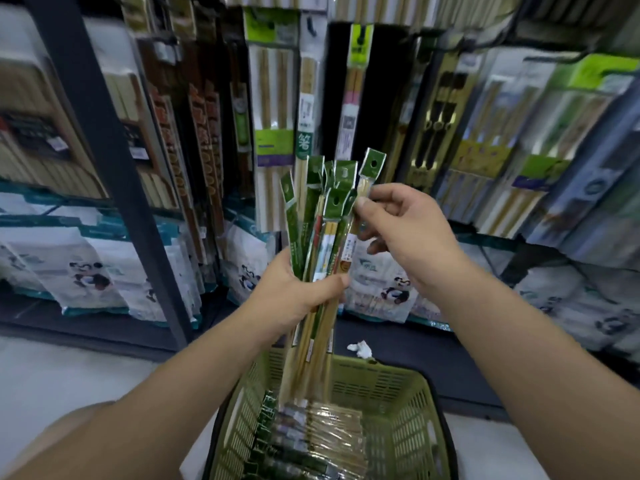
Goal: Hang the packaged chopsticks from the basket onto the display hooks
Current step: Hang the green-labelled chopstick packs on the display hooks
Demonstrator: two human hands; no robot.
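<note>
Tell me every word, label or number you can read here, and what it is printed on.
"箸": white character on the green band of a narrow hanging chopstick pack.
Bundle of packaged chopsticks in the left hand: label print too blurred to read.
End pack pinched by the right hand: blurred too.
White sticker on a hanging pack: too blurred.
Panda bags and the packs in the green basket: unreadable.

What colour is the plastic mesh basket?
The plastic mesh basket is light green, seen in the head view.

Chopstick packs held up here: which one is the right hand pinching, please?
The rightmost pack, tilted away from the other packs the left hand grips; the right hand pinches it.
</note>
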